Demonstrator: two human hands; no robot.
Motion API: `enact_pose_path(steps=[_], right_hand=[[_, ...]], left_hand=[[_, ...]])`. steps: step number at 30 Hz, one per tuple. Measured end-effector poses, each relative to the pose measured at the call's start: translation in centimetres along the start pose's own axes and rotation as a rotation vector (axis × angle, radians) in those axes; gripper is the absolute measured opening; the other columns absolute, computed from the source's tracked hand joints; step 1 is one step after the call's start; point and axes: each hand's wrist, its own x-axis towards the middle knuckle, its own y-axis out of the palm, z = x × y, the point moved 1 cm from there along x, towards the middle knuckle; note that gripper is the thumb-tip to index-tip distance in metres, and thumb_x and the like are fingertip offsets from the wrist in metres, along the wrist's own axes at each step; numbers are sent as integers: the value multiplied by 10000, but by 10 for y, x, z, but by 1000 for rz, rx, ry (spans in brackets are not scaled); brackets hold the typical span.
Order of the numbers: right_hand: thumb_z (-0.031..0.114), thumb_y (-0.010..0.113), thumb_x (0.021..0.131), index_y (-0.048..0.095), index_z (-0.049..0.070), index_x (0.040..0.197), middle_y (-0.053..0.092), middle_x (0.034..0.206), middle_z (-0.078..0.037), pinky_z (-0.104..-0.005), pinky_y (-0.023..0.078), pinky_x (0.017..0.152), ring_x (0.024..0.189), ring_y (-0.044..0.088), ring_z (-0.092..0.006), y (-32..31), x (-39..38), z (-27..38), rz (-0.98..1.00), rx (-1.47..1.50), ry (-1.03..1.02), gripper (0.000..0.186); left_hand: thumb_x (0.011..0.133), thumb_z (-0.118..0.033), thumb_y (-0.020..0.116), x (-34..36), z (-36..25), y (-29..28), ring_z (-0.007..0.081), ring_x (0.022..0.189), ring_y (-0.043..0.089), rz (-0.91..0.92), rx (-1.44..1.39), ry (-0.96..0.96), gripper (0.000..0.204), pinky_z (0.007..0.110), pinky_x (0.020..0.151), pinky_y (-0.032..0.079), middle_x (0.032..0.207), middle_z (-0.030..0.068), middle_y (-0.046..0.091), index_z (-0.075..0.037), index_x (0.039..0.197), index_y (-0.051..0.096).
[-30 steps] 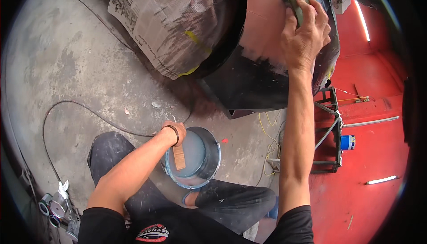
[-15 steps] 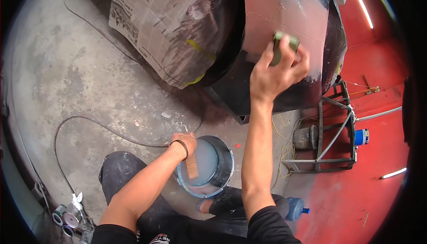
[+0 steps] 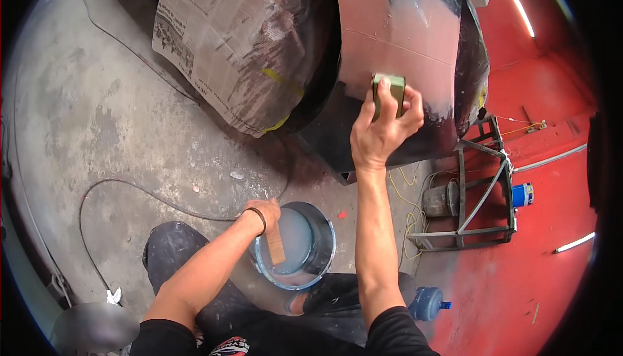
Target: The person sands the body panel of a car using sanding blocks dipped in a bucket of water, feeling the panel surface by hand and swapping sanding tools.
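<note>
Primed car body panel [image 3: 402, 38] fills the area above the right hand; newspaper masking [image 3: 227, 44] covers the wheel up-left of it. Bucket of cloudy water [image 3: 295, 245] sits directly under the left hand. Right hand [image 3: 383, 129] grips green sanding block [image 3: 388, 93], pressed flat on panel. Left hand [image 3: 263, 213] closed around tan sandpaper strip [image 3: 276, 247] hanging over the water.

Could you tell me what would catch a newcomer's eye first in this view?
Top centre, the right hand presses a green sanding block against a reddish primed car panel, beside a wheel masked with newspaper. Lower centre, the left hand rests on a bucket of cloudy water.
</note>
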Motion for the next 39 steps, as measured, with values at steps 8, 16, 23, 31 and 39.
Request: enact_pose_path(steps=[8,16,23,31,39], right_hand=[[229,832,1005,742,174,1356,674,1301,-171,-548,470,1090,1272,628,-392,33,183,3,-158,-79,-260,366],[52,855,925,722,172,1426,622,1446,-188,-535,494,1080,1284,614,-423,-94,-108,-4,315,271,202,532],[264,786,997,709,163,1437,704,1326,-216,-548,577,1065,1231,709,-432,-168,-322,84,1556,319,581,458],[333,773,996,713,132,1472,699,1453,-314,-533,547,1159,1373,681,-459,-127,-391,52,1982,205,334,520],[125,883,863,696,85,1330,747,1251,-154,-506,595,1010,1187,712,-387,-128,25,-12,985,399,-101,505]], left_hand=[[975,-140,791,7,-3,9,391,1258,797,-76,5,14,647,479,1042,634,1308,253,818,103,1523,545],[981,-178,767,7,10,2,373,1342,760,10,-17,57,677,489,1094,612,1389,269,784,104,1551,532],[992,-152,719,10,10,5,373,1323,769,55,-3,44,669,480,1099,614,1407,279,774,127,1565,517],[996,-148,708,13,-3,-3,383,1331,763,42,-1,85,674,482,1099,612,1410,285,771,129,1575,500],[1022,-132,646,12,12,4,405,1304,769,49,18,86,688,510,1070,617,1388,296,774,158,1613,445]])
